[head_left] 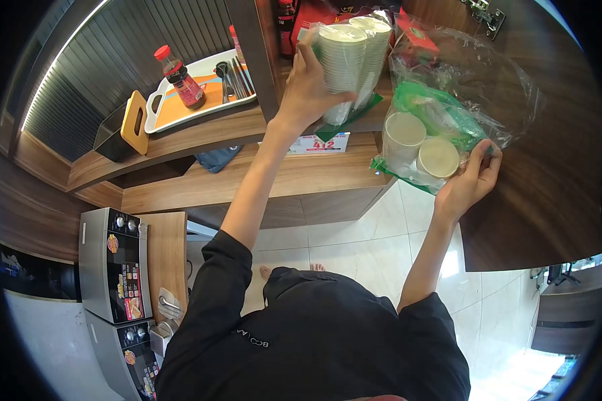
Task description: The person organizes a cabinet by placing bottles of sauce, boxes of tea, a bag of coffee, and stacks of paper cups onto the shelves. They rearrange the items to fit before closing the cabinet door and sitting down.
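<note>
My left hand (308,90) is wrapped round a clear plastic pack of stacked paper cups (343,60), two white columns side by side, at the cabinet opening. Green film shows at the pack's lower end. Lower to the right, my right hand (471,175) grips the edge of a clear and green plastic bag (435,110). Inside that bag sit two more cup stacks, seen from their round ends, one a white cup stack (404,137) and the other a cream-coloured cup stack (439,158). The bag's loose upper part spreads out to the right.
On the shelf at left, a white tray (152,110) carries a red-capped bottle (180,78) and utensils (231,79). A wooden board (134,122) leans beside it. A price sign (320,144) stands below the left-hand pack. The dark cabinet door (542,167) hangs open at right.
</note>
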A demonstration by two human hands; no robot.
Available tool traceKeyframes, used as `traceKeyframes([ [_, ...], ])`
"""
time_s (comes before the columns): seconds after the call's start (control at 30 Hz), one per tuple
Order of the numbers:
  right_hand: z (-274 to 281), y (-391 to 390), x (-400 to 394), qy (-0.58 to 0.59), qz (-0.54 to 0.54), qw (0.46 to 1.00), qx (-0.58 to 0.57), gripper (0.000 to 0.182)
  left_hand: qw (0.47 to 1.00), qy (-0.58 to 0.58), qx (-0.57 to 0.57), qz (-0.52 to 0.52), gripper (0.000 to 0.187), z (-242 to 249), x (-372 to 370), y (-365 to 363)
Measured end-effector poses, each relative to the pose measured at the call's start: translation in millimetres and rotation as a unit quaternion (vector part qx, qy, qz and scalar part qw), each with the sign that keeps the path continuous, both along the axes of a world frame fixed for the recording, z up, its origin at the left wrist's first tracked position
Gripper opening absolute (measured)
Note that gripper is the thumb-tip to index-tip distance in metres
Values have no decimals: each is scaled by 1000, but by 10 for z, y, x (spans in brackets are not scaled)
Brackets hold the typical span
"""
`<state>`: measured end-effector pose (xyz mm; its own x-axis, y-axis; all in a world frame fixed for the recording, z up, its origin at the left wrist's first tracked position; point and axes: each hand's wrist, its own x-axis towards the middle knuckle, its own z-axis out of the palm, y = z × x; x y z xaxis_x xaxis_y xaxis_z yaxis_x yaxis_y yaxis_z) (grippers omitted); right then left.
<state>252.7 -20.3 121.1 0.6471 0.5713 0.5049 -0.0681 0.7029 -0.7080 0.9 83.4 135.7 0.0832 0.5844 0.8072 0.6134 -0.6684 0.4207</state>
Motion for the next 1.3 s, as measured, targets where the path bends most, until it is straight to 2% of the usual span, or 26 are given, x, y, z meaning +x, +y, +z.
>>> traceKeyframes([
  [0.13,42,56,3,15,10,1000,12,11,991,-3,-133,-5,105,-28,-119,90],
  [0.23,134,101,-13,16,11,999,34,12,992,55,-81,81,103,-118,-159,212],
  [0.37,317,216,-65,29,23,998,57,12,992,14,-17,123,99,-313,-60,127],
  [0.47,403,471,-60,30,27,996,80,14,992,-48,-41,109,98,-505,-22,153],
  [0.57,473,873,-122,-8,-56,989,135,18,986,-104,-95,90,91,-784,-31,285],
  [0.63,391,1197,-99,-142,-187,967,100,26,981,-103,-136,90,86,-911,-42,343],
  [0.7,307,1407,-232,-135,-138,977,96,28,979,-78,-162,100,80,-990,-98,361],
  [0.73,198,1543,-238,-153,-146,976,54,27,977,-64,-174,104,77,-1011,-118,372],
  [0.8,-98,1804,-244,-189,-161,968,-28,27,983,-101,-103,113,74,-1065,-109,404],
  [0.87,-353,1943,-301,-208,-166,964,-12,28,984,-121,-59,119,74,-1024,-66,328],
  [0.9,-394,1988,-336,-218,-166,962,-2,29,984,-93,-42,149,74,-992,-39,291],
  [0.93,-324,1846,-393,-217,-120,969,-16,39,981,-65,-25,180,74,-967,-10,262],
  [0.97,-295,1766,-455,-221,-134,966,19,42,977,-38,-10,211,74,-954,5,241],
  [1.03,-277,1625,-537,-228,-163,956,90,47,976,-42,22,211,74,-967,13,227],
  [1.1,-402,1411,-539,-279,-208,935,70,53,978,-62,48,193,74,-1004,8,271],
  [1.27,-918,1118,-526,-362,-231,903,-17,44,964,-17,104,243,47,-1089,50,307],
  [1.3,-983,1171,-512,-377,-200,904,-31,37,964,1,88,249,47,-1057,56,282],
])
